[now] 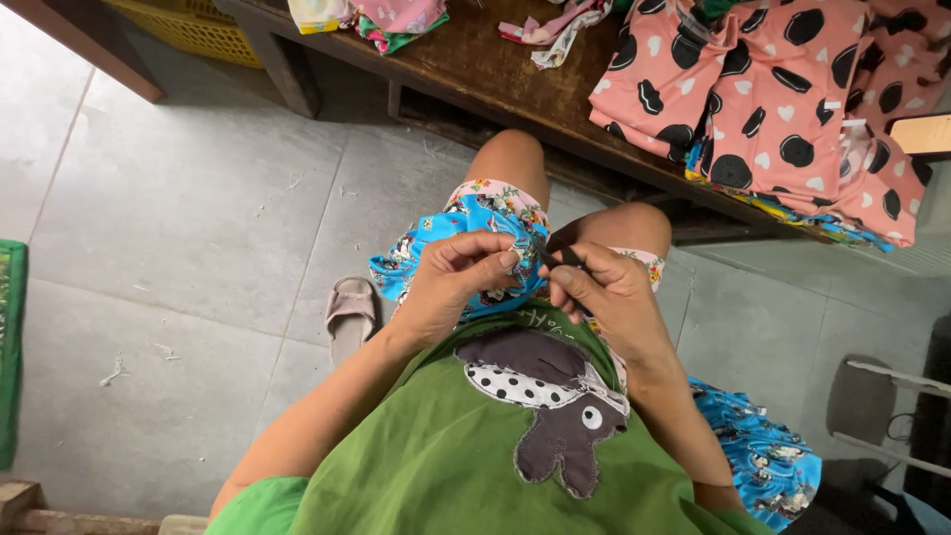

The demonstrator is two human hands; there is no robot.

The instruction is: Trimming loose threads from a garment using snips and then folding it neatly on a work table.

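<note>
One bright blue patterned cloth (466,233)

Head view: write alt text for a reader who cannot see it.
Seen from above, a seated person's left hand pinches blue printed fabric on their lap while the right hand holds a small dark tool against it. Pink spotted garments lie on a wooden bench ahead.

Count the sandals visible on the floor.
1: a beige slip-on sandal on the grey tiled floor, left of the person's knees. A second may be hidden beneath them.
</note>
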